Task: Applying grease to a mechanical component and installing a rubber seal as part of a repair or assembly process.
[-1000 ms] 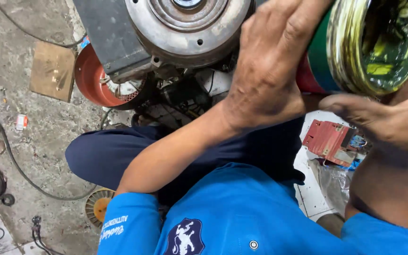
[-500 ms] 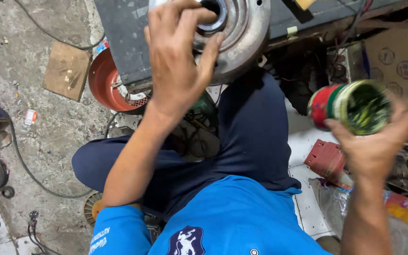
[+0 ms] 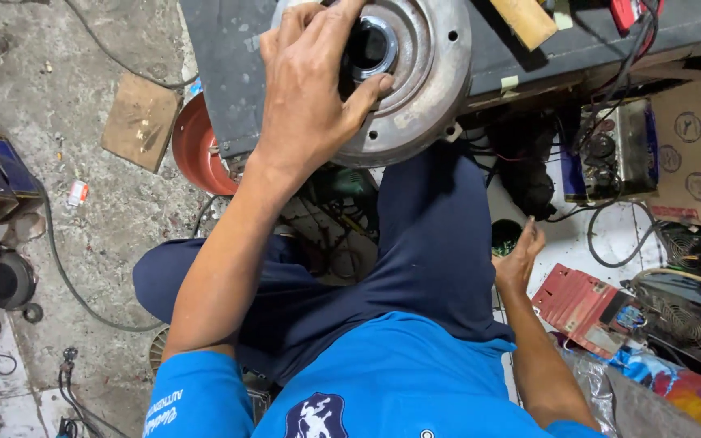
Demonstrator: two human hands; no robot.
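Two hands are at work: the left hand (image 3: 310, 97) spreads its fingers on the round metal motor housing (image 3: 415, 81) at the far counter (image 3: 229, 73), gripping its centre bearing, while the right hand (image 3: 519, 255), loosely open, reaches down beside a small green can (image 3: 506, 237) on the floor.

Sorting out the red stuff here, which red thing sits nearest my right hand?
The flat red ribbed case beside the right hand. The red round bowl lies far off, across the legs, by the dark bench.

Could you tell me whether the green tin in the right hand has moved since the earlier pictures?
Yes. The right hand has lowered the green tin from beside the metal disc to the floor by the knee.
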